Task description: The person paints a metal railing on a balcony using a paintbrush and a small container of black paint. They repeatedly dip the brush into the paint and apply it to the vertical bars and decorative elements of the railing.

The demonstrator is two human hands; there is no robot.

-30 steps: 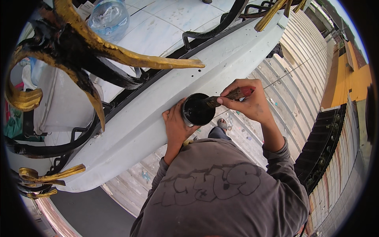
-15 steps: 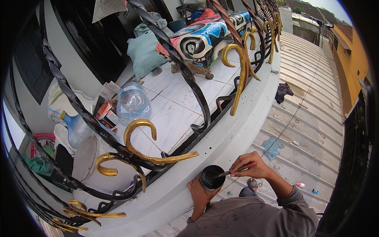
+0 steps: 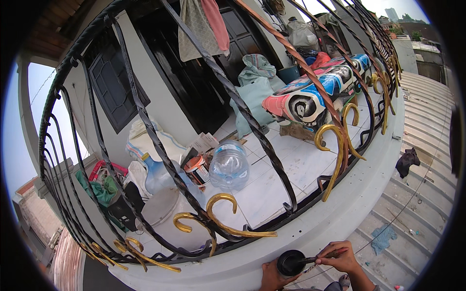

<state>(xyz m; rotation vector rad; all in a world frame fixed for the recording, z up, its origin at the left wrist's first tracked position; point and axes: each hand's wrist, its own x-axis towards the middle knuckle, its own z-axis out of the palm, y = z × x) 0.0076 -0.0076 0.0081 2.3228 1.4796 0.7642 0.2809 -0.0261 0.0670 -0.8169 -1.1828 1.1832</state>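
Observation:
My left hand [image 3: 272, 277] wraps round a small round can [image 3: 280, 267] with a black inside, holding it beside the white ledge. In my right hand [image 3: 341, 258] is a paintbrush [image 3: 308, 260], pinched by its handle. Its dark bristle end reaches over the can's rim into the opening. Beyond the ledge stands a metal railing of twisted black bars [image 3: 224, 77] with gold-coloured scrolls [image 3: 241, 232] at the foot. One bar [image 3: 294, 59] looks reddish brown.
A curved white ledge [image 3: 335, 220] runs under the railing. Behind the bars are a clear water bottle [image 3: 229, 167], a small paint tub [image 3: 196, 169], a pale sack [image 3: 253, 106] and a patterned bundle [image 3: 310, 99]. Corrugated roofing [image 3: 422, 194] lies below right, with a dark cloth [image 3: 407, 162].
The view has swung up and left, so the railing shows higher and my hands sit lower in the picture. The brush's tip is now further into the can.

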